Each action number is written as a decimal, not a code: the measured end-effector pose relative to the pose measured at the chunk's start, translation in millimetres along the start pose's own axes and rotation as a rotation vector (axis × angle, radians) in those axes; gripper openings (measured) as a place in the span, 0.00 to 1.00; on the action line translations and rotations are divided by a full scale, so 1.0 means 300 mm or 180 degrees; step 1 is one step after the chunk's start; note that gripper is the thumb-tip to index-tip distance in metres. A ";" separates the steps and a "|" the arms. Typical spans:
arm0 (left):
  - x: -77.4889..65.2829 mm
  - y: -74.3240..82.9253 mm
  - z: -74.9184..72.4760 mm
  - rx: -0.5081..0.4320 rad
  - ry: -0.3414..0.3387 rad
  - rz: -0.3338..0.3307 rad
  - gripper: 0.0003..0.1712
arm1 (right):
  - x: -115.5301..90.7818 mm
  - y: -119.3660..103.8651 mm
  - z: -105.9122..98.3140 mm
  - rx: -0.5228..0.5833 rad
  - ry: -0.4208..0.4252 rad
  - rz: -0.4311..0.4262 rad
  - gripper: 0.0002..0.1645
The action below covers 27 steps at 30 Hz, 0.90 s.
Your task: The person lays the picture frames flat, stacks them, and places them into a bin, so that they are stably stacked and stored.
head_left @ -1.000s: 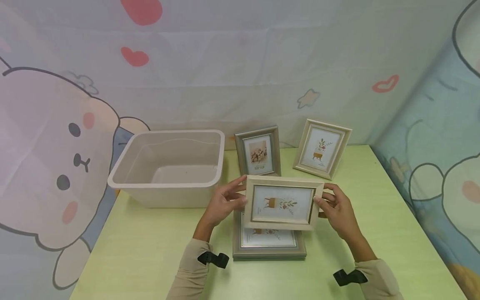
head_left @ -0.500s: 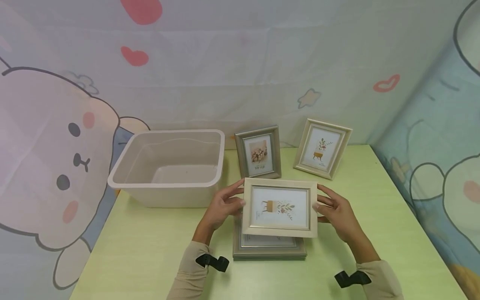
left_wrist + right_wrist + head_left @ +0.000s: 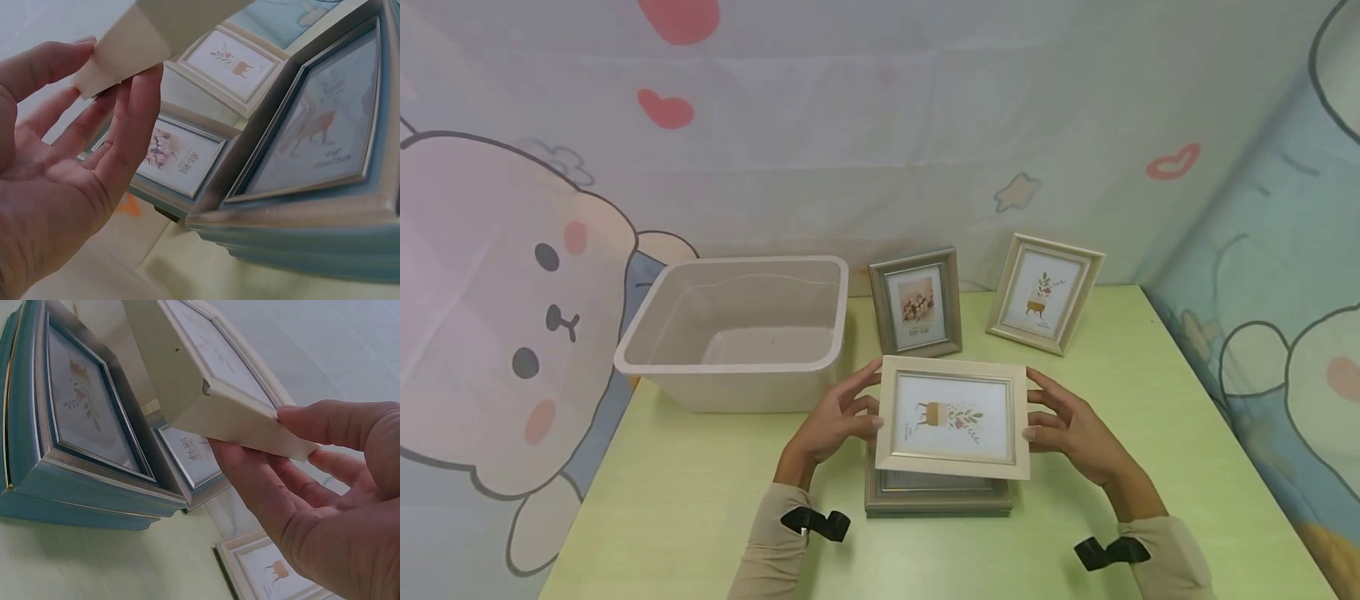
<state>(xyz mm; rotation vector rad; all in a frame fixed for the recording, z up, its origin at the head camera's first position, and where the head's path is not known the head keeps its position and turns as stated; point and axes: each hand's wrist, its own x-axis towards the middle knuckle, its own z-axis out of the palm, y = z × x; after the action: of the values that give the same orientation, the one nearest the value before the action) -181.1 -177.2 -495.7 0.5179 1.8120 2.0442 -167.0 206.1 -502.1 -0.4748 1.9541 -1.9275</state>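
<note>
A cream picture frame (image 3: 953,467) with a plant print lies sideways between my hands, raised above a stack of grey-brown picture frames (image 3: 936,504). My left hand (image 3: 835,418) pinches its left edge, thumb in front and fingers behind. On the opposite edge my right hand (image 3: 1070,427) grips it the same way. The right wrist view shows the cream frame's thick side edge (image 3: 250,428) between thumb and fingers. In the left wrist view the stacked frame (image 3: 312,215) lies below, apart from the held one. Most of the stack's top is hidden in the head view.
Behind the hands stand a grey-brown frame (image 3: 953,312) with a flower photo and a cream frame (image 3: 1000,312) with a plant print. A beige plastic bin (image 3: 737,392) sits at the left on the green table (image 3: 700,492). A printed cloth (image 3: 887,125) hangs behind.
Both hands have brought the cream frame slightly left and toward me, and it has turned flatter to my view. The stack and the standing frames have stayed in place.
</note>
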 end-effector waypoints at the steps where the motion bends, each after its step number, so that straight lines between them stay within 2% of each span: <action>1: -0.002 0.001 -0.002 -0.0019 -0.0021 0.0015 0.52 | 0.001 -0.001 -0.001 0.0016 -0.0025 0.0005 0.54; 9: -0.016 -0.004 -0.013 -0.0090 -0.0085 -0.0034 0.55 | 0.008 0.003 -0.002 0.0181 -0.0241 -0.0044 0.54; 19: -0.030 -0.039 -0.030 0.0150 -0.0177 -0.0238 0.61 | 0.034 0.005 0.007 0.0104 -0.0122 0.0402 0.56; 27: -0.045 -0.082 -0.030 0.0068 -0.0037 -0.0487 0.62 | 0.057 0.036 0.023 0.0081 -0.0033 0.0629 0.55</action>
<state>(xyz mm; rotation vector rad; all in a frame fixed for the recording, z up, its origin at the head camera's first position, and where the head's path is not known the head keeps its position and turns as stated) -173.2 -188.9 -521.4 0.3832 1.8097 1.9181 -178.8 192.1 -513.1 -0.2728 1.8905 -1.8199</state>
